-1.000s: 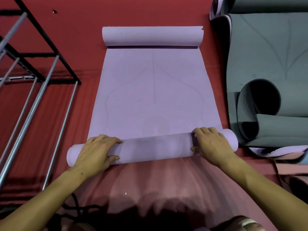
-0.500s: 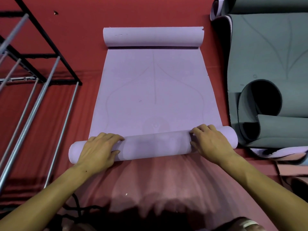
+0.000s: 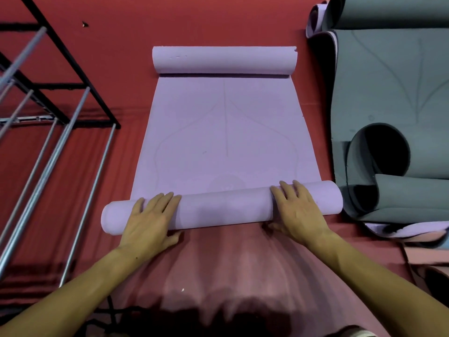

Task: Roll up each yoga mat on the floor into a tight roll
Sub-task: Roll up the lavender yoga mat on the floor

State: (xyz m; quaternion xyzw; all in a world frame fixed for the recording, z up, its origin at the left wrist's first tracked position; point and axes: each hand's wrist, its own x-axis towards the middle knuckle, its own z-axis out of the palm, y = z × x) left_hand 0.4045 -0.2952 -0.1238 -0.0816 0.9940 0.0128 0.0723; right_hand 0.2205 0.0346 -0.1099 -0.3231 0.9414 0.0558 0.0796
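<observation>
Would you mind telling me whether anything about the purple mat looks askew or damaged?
The near roll lies askew under both hands, its left end nearer the person. The far curl has a small nick at its right end.

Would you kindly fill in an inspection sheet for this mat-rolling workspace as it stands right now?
Surface: red floor covering, creased on the near side.
Job's things: purple yoga mat, its near end rolled under both hands, far end curled into a second roll, middle flat; grey yoga mats to the right, loosely curled, not tightly rolled.
Clutter: small dark speck on the floor at the far left.
Grippers: left hand and right hand press flat on the near roll, fingers straight.
Cables: dark cord-like shape near the left forearm, unclear.
Surroundings: metal rack with black frame and silver bars, left.
</observation>
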